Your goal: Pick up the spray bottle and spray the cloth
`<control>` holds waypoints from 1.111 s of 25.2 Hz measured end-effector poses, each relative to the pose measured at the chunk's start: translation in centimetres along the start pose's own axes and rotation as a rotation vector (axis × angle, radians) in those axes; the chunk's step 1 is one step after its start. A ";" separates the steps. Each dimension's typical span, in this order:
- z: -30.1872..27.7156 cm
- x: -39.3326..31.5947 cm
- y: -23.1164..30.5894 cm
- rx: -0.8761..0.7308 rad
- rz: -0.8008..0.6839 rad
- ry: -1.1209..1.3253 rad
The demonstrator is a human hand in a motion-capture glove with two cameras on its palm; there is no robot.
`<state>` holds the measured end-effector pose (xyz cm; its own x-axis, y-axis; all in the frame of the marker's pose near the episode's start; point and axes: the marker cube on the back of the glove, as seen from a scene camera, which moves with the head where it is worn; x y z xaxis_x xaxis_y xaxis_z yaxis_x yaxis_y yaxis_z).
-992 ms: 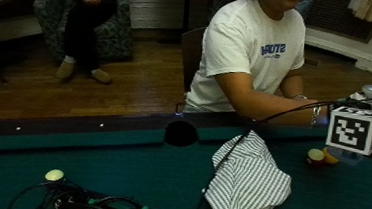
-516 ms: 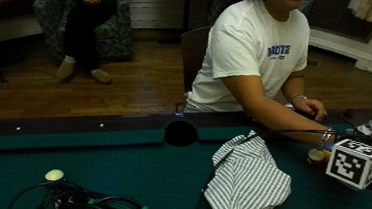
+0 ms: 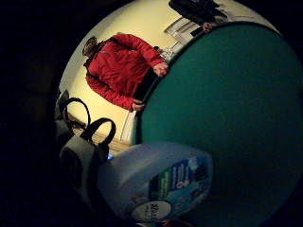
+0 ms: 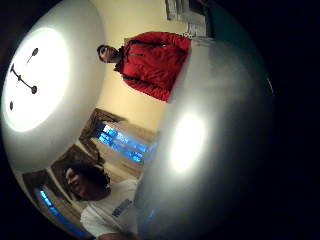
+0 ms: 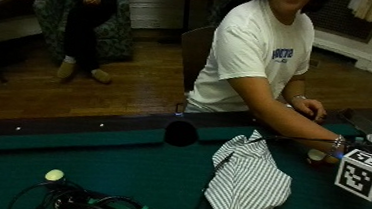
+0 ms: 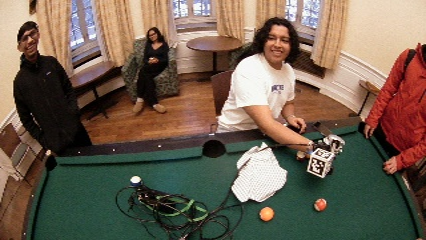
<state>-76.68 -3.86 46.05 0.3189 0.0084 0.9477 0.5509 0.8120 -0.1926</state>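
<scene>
a person in a white t-shirt is sitting at a green-felt table point(image 5: 101, 163) and reaching the right arm out along it toward the far right side. the right hand point(image 6: 324, 148) is sitting low at the table there, mostly hidden in the outside view – whether its fingers are curled or straight i cannot tell. in the wide outside view the spray bottle point(image 6: 333, 142) is showing as a pale shape right at that hand. in the little-finger-side palm view the bottle's white body with its blue and green label point(image 3: 161, 182) is filling the near part of the picture, close against the palm, with the green felt behind it; in the thumb-side palm view a pale rounded surface is taking up much of the frame. the striped cloth point(image 5: 250, 177) is lying crumpled on the felt – near the reaching forearm, apart from the hand. the bare left hand point(image 5: 309, 108) is resting at the table's rail.
</scene>
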 end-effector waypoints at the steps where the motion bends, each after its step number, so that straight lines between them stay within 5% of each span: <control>1: 0.2 0.0 -0.4 -0.004 0.000 -0.008; 28: -1.9 2.0 2.8 -0.111 0.227 0.136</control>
<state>-73.06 -2.70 46.95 0.5398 0.0983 0.8361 0.5327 0.7291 -0.4297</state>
